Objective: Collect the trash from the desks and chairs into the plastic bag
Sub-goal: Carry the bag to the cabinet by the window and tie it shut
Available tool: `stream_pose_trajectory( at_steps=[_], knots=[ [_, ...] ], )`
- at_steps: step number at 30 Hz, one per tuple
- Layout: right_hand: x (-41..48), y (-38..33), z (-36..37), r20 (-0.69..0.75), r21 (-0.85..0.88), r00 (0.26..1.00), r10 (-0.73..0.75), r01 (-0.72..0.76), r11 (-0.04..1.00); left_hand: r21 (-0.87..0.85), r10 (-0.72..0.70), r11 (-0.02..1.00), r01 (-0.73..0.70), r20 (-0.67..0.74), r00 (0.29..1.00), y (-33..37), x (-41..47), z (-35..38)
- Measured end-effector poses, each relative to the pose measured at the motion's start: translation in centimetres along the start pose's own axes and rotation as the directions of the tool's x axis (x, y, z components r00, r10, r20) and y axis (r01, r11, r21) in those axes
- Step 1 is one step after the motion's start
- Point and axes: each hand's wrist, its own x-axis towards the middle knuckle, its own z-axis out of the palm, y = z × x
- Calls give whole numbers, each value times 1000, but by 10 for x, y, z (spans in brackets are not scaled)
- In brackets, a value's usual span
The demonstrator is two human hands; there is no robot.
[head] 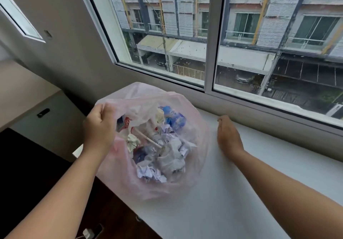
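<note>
Since only the left hand (99, 125), fingers curled, grips the rim of the plastic bag (194, 179) resting on the table (241, 201), while the right hand (229, 136) hovers open beside it, the slack side may sag and spill trash (167, 157).

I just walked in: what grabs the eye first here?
A translucent pink plastic bag stuffed with crumpled white paper and blue-labelled wrappers fills the centre, over a white window ledge. The left hand grips its rim; the right hand is open to its right. Behind, a large window shows grey apartment blocks.
</note>
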Motion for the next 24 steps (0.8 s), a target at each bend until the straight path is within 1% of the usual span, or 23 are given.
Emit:
stream_pose_trajectory(
  at_steps=[1,3,4,5,6,8,9,10,11,12,13,14,15,16,17,18,19,20,21,22,23,24],
  knots=[
    [-9,-8,-11,-50,23,998,-33,34,999,-13,-2,1000,2,10,1000,1,1,1],
    [-31,-30,-27,-141,7,975,-174,176,984,-31,-5,1000,6,28,1000,3,2,4],
    [-42,-43,-30,-153,10,956,-250,255,967,-47,-6,999,7,38,999,4,2,5],
    [-53,-59,-32,-135,29,939,-317,324,946,-60,-3,998,6,50,999,5,2,6],
    [-61,-75,-30,-88,55,925,-370,376,925,-63,4,998,0,64,998,7,1,7],
    [-68,-104,-18,107,97,890,-444,435,895,-52,16,999,-11,90,996,10,0,6],
    [-67,-118,-12,234,106,864,-446,433,895,-45,23,999,-19,93,995,12,2,5],
    [-65,-128,-7,315,124,846,-430,412,903,-34,32,999,-29,90,995,13,4,4],
    [-63,-135,-3,302,116,850,-431,416,902,-28,43,999,-41,81,996,14,7,1],
    [-60,-136,-1,204,67,866,-456,453,889,-35,54,998,-52,73,996,14,12,-2],
    [-59,-133,0,69,-25,874,-481,484,875,-51,65,997,-62,68,996,14,16,-4],
    [-58,-127,0,-65,-131,874,-482,471,872,-72,75,995,-70,71,995,13,20,-7],
    [-57,-120,-1,-172,-214,884,-434,396,893,-95,89,992,-80,90,992,13,24,-10],
    [-55,-112,-1,-231,-267,920,-318,254,930,-114,103,990,-89,124,987,11,27,-14],
    [-53,-103,0,-232,-274,963,-134,67,959,-120,119,988,-99,171,978,9,31,-17],
    [-49,-92,1,-173,-242,981,91,-132,961,-101,134,988,-113,229,964,7,34,-22],
    [-48,-84,2,-81,-192,951,299,-310,931,-67,144,989,-130,290,946,7,38,-27],
    [-48,-79,0,27,-132,902,430,-423,896,-22,147,989,-148,343,928,4,43,-32],
    [-47,-76,-4,115,-72,877,467,-461,884,23,142,986,-164,388,910,2,50,-36],
    [-45,-72,-7,168,-17,876,453,-457,890,73,126,982,-174,429,894,1,58,-40],
    [-42,-70,-11,172,34,889,424,-435,900,119,103,977,-178,471,876,1,68,-44],
    [-39,-72,-17,123,97,909,398,-410,907,154,87,969,-192,516,852,1,80,-48]
  ],
)
